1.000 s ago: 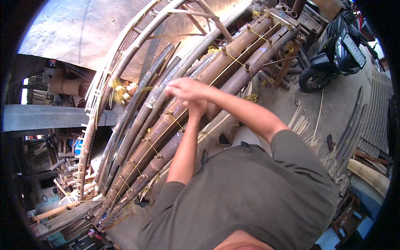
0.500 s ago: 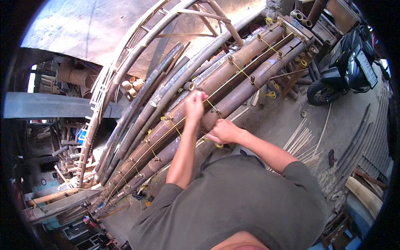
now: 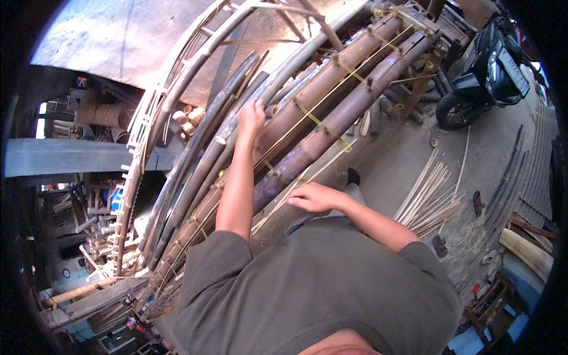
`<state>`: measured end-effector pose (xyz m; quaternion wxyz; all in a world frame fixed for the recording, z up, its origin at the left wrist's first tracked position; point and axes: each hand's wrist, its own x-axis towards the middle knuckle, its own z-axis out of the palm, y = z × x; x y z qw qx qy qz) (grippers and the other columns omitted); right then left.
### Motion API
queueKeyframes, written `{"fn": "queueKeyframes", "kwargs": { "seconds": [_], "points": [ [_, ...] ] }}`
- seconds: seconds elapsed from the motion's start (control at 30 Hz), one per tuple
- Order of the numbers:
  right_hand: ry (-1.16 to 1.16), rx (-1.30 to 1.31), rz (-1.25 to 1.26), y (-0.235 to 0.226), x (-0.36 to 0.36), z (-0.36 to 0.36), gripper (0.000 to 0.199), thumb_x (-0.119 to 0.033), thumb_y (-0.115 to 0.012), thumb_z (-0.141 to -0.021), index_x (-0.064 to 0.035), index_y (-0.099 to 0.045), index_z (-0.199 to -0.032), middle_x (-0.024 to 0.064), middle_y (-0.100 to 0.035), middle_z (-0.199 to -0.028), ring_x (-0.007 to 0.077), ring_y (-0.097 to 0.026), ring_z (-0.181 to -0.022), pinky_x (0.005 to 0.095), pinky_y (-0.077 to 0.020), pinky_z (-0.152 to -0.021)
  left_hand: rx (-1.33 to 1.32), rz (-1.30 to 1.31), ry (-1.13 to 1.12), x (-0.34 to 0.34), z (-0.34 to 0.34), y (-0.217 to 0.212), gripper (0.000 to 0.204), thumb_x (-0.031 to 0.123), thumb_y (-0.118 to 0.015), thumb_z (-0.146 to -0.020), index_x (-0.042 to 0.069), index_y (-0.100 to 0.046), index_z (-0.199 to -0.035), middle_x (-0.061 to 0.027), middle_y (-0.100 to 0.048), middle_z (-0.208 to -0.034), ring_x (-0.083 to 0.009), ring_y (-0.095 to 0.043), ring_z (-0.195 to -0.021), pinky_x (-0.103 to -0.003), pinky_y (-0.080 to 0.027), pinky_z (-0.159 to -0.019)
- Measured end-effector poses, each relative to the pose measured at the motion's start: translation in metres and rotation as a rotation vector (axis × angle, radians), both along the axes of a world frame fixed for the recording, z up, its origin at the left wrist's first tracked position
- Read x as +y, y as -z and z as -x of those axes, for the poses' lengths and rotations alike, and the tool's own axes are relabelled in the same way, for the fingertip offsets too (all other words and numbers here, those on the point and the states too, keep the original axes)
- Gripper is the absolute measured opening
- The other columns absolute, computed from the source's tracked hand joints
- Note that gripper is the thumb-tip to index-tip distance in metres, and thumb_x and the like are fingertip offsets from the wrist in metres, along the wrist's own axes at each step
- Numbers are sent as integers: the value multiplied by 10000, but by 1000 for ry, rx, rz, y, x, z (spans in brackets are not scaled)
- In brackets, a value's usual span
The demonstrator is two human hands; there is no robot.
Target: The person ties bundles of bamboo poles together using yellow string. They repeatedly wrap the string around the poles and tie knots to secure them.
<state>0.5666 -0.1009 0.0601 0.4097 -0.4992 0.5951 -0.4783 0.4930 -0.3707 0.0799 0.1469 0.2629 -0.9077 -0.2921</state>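
Observation:
Two long brown bamboo poles (image 3: 325, 89) lie side by side and run diagonally, with yellow cord (image 3: 307, 112) tied across them at intervals. My left hand (image 3: 251, 120) is closed above the far side of these poles, near the cut end of a grey pole. Whatever its fingers grip, if anything, is hidden. On the near side, my right hand (image 3: 315, 197) is closed in front of my body, its fingertips curled toward the poles. What it pinches is too small to make out. A thin pale bamboo strip (image 3: 319, 170) slants past just beyond it.
Beyond the poles rises a curved bamboo frame (image 3: 208, 48) with short rungs. Several grey poles (image 3: 228, 133) lie between. Pale split strips (image 3: 427, 195) are fanned on the floor at right. A black motorcycle (image 3: 485, 80) stands at the far right. Two dark sandals (image 3: 439, 245) lie nearby.
My left hand has moved left and slightly away from me, off the brown poles' middle. My right hand has drawn slightly nearer to my body. The whole view has shifted a little.

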Motion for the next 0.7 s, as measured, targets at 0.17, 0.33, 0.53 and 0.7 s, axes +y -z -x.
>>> {"fn": "queueKeyframes", "kwargs": {
  "seconds": [0.17,0.33,0.53,0.7],
  "points": [
    [484,-1651,178,61,-38,-52,330,-407,-514,-957,-106,-622,-1039,39,-656,-959,126,-614,-923,300,-494,-827,-402,-67,422,-11,-146,11,282,268,-556,-879,26,-631,-1004,-247,-663,-966,-419,-629,-928,-499,-480,-817],
    [820,-481,360,-38,-160,-55,306,-262,-437,-967,-50,-600,-817,59,-589,-777,170,-596,-808,319,-475,-775,-159,-69,166,19,-167,40,307,267,-603,-872,77,-550,-1108,-266,-642,-994,-424,-610,-979,-527,-466,-821],
    [393,874,-431,-49,-199,54,568,-531,-406,-954,-53,-713,-937,176,-696,-929,281,-664,-855,402,-497,-798,-292,-139,115,29,-150,21,367,396,-441,-957,164,-628,-1173,-219,-628,-1122,-429,-563,-1085,-508,-434,-908],
    [119,-234,152,-55,-181,53,494,-417,-481,-974,28,-629,-819,81,-626,-709,155,-601,-673,367,-494,-650,-135,-99,75,17,-166,42,363,396,-436,-961,131,-665,-1056,-211,-660,-992,-405,-606,-999,-501,-453,-843]
  ]
}}
